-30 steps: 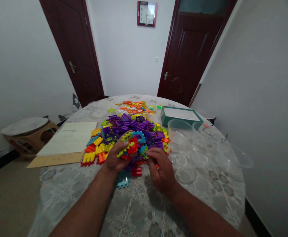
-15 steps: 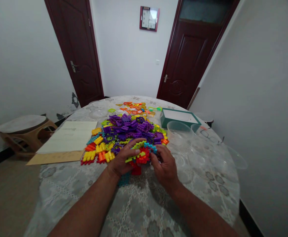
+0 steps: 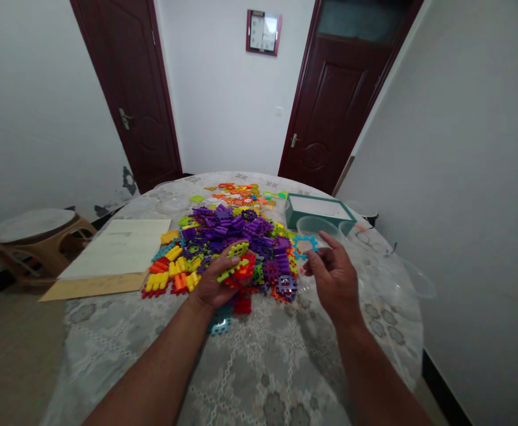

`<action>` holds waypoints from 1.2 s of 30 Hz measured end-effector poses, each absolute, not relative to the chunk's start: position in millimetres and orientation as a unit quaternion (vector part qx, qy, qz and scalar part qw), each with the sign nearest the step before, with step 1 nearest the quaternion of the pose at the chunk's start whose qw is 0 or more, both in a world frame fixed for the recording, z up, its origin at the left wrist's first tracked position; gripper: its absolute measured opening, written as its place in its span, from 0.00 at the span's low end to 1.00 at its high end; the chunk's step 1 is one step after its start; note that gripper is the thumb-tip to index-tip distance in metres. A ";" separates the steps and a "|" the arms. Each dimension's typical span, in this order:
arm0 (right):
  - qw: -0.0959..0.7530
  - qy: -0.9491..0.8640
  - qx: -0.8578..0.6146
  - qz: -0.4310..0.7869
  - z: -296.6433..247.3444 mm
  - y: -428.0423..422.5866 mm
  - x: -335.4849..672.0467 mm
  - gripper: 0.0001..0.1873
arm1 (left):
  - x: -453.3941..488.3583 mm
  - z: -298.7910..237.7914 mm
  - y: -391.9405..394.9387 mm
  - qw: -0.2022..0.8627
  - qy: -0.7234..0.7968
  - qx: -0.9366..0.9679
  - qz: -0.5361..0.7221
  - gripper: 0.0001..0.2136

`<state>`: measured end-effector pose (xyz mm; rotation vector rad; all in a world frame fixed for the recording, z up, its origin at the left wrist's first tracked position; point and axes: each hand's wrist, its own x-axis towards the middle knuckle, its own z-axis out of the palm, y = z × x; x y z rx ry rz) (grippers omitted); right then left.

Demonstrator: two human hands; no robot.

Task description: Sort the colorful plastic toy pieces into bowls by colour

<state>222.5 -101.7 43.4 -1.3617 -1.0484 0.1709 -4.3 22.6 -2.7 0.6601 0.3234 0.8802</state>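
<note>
My left hand is closed around a small assembly of joined red and lime-green plastic building pieces, held just in front of the heap. Between the thumb and fingers of my right hand is a blue toothed square frame piece, apart from the assembly. Behind my hands rises a heap of purple interlocking pieces. Yellow tube-like pieces lie at its left. A purple windowed piece rests at its right front. A teal piece lies below my left hand, partly covered by it.
A teal-edged box stands at the back right, with clear plastic tubs before it. Papers and a tan sheet lie at the left. Orange pieces are spread at the back. A stool stands left of the table.
My right hand has moved right, away from my left hand, taking the blue frame piece off beside the assembly. My left hand keeps hold of the red and green pieces.
</note>
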 end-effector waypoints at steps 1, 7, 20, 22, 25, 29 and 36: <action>0.644 -0.453 -0.615 0.044 47.2 -105.4 235.7 0.28 | -4.6 -1.9 23.4 0.839 0.158 0.305 0.421 0.26; 0.556 -0.343 -0.723 -0.225 51.0 -148.0 343.5 0.26 | -5.6 7.9 24.2 0.830 0.189 0.303 0.428 0.29; 0.375 -0.355 -0.814 -0.266 17.5 -196.0 451.8 0.27 | -6.5 8.9 22.7 0.818 0.212 0.338 0.415 0.25; 0.381 -0.351 -0.809 -0.277 17.4 -195.4 446.7 0.27 | -6.5 9.9 22.2 0.819 0.209 0.335 0.416 0.27; 0.419 -0.346 -0.787 -0.292 23.0 -189.9 428.1 0.24 | -6.3 11.5 20.2 0.825 0.196 0.332 0.412 0.33; 0.500 -0.365 -0.756 -0.213 39.6 -173.4 371.6 0.20 | -5.6 11.2 16.7 0.838 0.176 0.322 0.403 0.35; 0.465 -0.626 -0.622 0.067 68.5 -132.5 244.6 0.17 | -6.9 2.6 16.0 0.849 0.140 0.319 0.397 0.31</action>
